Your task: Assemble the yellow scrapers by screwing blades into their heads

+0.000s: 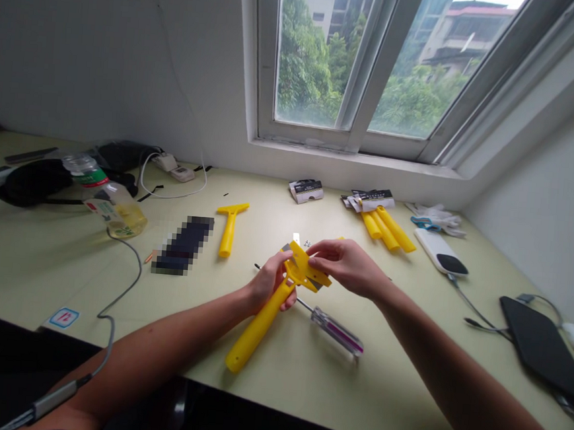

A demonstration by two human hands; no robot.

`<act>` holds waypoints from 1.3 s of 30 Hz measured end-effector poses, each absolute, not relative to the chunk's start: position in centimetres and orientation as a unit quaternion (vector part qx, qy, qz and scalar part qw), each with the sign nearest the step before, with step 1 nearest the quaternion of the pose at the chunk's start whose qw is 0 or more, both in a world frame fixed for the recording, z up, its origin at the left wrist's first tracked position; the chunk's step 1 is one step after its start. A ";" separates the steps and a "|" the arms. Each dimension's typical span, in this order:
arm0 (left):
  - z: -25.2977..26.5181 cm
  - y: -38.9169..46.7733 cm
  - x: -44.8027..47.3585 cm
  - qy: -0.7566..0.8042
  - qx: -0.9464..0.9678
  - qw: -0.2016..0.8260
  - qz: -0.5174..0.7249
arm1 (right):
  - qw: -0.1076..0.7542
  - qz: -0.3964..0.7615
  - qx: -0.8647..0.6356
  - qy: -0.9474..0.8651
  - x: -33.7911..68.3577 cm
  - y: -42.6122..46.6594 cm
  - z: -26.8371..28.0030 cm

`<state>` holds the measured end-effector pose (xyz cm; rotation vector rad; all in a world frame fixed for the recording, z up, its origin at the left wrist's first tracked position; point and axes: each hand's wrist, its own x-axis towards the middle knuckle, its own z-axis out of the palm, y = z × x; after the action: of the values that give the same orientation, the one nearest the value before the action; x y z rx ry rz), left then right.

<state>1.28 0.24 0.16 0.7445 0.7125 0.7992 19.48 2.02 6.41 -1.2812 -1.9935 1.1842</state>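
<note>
A yellow scraper [261, 325] is between my hands, its handle slanting down toward the table's front edge. My left hand [269, 280] is closed around the scraper near its head. With thumb and fingers together, my right hand [340, 262] pinches the yellow plate of the head. Grey blade metal shows at two corners of this plate. Under the hands lies a screwdriver [337, 331] with a clear and purple handle; its shaft is partly hidden by my left hand. Just beyond are several small screws [307, 244] and a small pale metal piece [296, 237].
Another yellow scraper piece [227, 233] lies left of my hands, beside a blurred dark object [185, 245]. Packaged yellow scrapers [388, 228], a card package [305, 190], a white power bank [440, 252] and a black phone [545, 348] lie around. A bottle [109, 201] leans at left.
</note>
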 end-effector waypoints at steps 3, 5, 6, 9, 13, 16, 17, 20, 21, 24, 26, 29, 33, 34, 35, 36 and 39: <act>0.2 0.1 1.4 0.330 0.343 0.798 0.369 | 0.250 0.419 -0.468 -0.737 18.9 1.7 5.8; 0.3 0.0 1.5 0.327 0.348 0.797 0.370 | 0.256 0.398 -0.472 -0.744 18.6 1.4 5.6; 0.4 -0.1 1.5 0.325 0.354 0.793 0.374 | 0.257 0.377 -0.476 -0.752 18.4 1.3 5.6; 0.5 -0.3 1.5 0.318 0.385 0.774 0.390 | 0.256 0.309 -0.488 -0.775 18.1 0.9 5.8; 0.9 -0.4 1.5 0.313 0.409 0.761 0.395 | 0.252 0.271 -0.481 -0.795 18.3 0.8 6.0; 1.0 -0.4 1.4 0.304 0.417 0.762 0.391 | 0.256 0.281 -0.473 -0.795 18.6 1.2 5.9; 1.0 -0.4 1.4 0.301 0.421 0.762 0.390 | 0.254 0.300 -0.471 -0.790 18.8 1.4 5.8; 0.8 -0.4 1.3 0.291 0.434 0.759 0.389 | 0.231 0.368 -0.462 -0.773 19.1 1.9 5.5; 0.7 -0.4 1.3 0.288 0.438 0.757 0.390 | 0.223 0.385 -0.456 -0.771 19.2 2.1 5.4; 0.7 -0.4 1.3 0.284 0.458 0.746 0.392 | 0.211 0.409 -0.444 -0.769 19.5 2.4 5.5; 0.8 -0.4 1.3 0.281 0.473 0.737 0.392 | 0.205 0.411 -0.450 -0.766 19.5 2.3 5.6; 1.1 -0.3 1.2 0.280 0.491 0.725 0.393 | 0.202 0.396 -0.471 -0.762 19.2 1.9 5.8; 1.2 0.1 1.0 0.290 0.493 0.716 0.400 | 0.211 0.366 -0.473 -0.773 19.5 2.7 5.7; 1.2 0.3 0.9 0.296 0.489 0.714 0.404 | 0.221 0.340 -0.479 -0.779 20.1 3.3 5.7; 1.1 0.5 0.8 0.304 0.483 0.711 0.411 | 0.228 0.305 -0.489 -0.785 21.1 4.0 5.6; 1.0 0.7 0.8 0.313 0.473 0.709 0.419 | 0.231 0.265 -0.505 -0.788 22.3 4.9 5.6; 0.8 1.2 0.7 0.326 0.435 0.706 0.453 | 0.156 0.196 -0.556 -0.793 27.0 7.1 5.6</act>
<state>0.66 1.19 0.82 0.9664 0.7252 1.0072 26.96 7.08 5.57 -1.5914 -2.2703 0.5603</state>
